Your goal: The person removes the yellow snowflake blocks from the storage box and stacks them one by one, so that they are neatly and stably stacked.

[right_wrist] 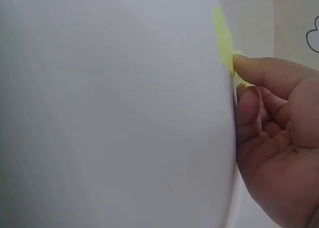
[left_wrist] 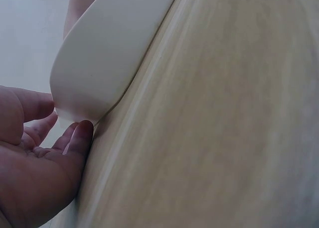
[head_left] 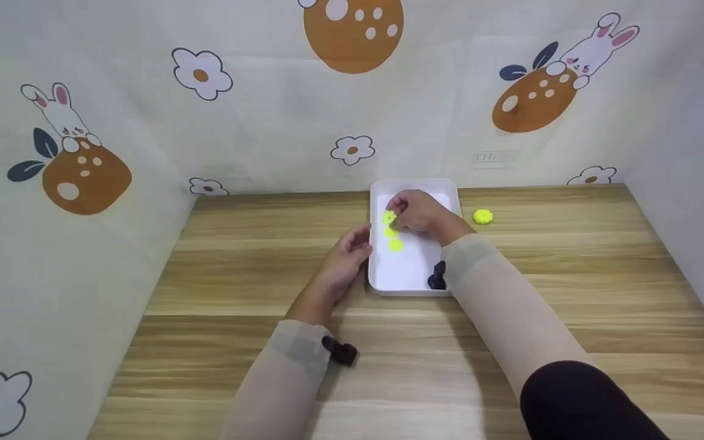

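A white tray (head_left: 410,269) lies on the wooden table, with yellow pieces in a column along its left side. My right hand (head_left: 418,212) reaches into the tray and pinches a yellow flower-shaped disc (head_left: 388,217) between thumb and fingers. In the right wrist view the thumb lies against the yellow piece (right_wrist: 224,41), close to the white surface. Just nearer, another yellow disc (head_left: 395,245) lies in the tray. My left hand (head_left: 344,256) touches the tray's left outer wall with bent, relaxed fingers; in the left wrist view, the fingertips meet the tray wall (left_wrist: 107,49).
To the right of the tray, a yellow scalloped piece (head_left: 483,216) lies on the wooden table (head_left: 254,269). A patterned cloth wall (head_left: 278,122) rises behind the table, close to the tray's far edge. Black wrist cameras sit at both sleeves.
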The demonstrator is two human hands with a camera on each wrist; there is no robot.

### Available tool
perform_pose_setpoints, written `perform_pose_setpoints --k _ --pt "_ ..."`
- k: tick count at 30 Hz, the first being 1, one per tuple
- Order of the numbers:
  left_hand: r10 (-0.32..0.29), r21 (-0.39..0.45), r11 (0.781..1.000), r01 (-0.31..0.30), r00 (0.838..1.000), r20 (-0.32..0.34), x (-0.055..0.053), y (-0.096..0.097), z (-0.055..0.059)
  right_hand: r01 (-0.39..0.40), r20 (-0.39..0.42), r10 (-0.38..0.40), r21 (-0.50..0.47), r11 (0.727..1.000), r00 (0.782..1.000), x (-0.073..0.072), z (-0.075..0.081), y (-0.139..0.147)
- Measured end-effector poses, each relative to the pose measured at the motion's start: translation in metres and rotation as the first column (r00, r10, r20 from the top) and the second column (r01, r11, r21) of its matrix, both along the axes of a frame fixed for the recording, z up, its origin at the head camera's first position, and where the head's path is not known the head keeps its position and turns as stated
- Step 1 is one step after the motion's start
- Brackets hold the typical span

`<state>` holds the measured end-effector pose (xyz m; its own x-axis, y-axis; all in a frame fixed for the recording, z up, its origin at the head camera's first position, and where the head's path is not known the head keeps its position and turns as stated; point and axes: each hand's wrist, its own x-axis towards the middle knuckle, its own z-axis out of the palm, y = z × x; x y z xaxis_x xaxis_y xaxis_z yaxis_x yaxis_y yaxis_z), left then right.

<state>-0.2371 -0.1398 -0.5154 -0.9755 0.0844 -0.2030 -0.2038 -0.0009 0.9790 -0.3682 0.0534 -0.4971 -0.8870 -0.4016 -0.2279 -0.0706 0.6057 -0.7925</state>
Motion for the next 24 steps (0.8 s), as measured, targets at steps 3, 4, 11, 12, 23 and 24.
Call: perform_pose_setpoints --k 3,4,11,12,23,24 --pt "-0.002 -0.006 1.000 0.002 1.000 -0.007 0.0001 -0.0002 -0.0008 0.018 0.017 -0.018 -0.020 1.000 1.000 -0.0006 -0.0009 0.0007" --pt "-0.001 -0.005 1.000 0.001 1.000 -0.008 -0.0001 -0.0002 -0.0013 0.027 0.025 -0.026 -0.028 0.999 0.999 -0.0011 -0.0013 0.0009" --pt "0.012 0.023 1.000 -0.012 1.000 -0.007 -0.0009 0.0005 -0.0017 0.083 0.083 -0.074 -0.104 0.991 0.994 -0.0035 -0.0037 0.0013" --pt "0.011 0.025 1.000 -0.011 1.000 -0.007 -0.0008 0.0006 -0.0015 0.096 0.099 -0.084 -0.124 0.988 0.992 -0.0033 -0.0039 0.0012" --pt "0.017 -0.006 1.000 -0.017 1.000 -0.011 0.0005 0.0010 -0.0005 0.204 0.172 -0.167 -0.230 0.952 0.971 -0.0071 -0.0051 0.0042" --pt "0.016 -0.005 1.000 -0.016 1.000 -0.013 0.0007 0.0011 -0.0004 0.217 0.178 -0.177 -0.235 0.947 0.968 -0.0073 -0.0050 0.0046"
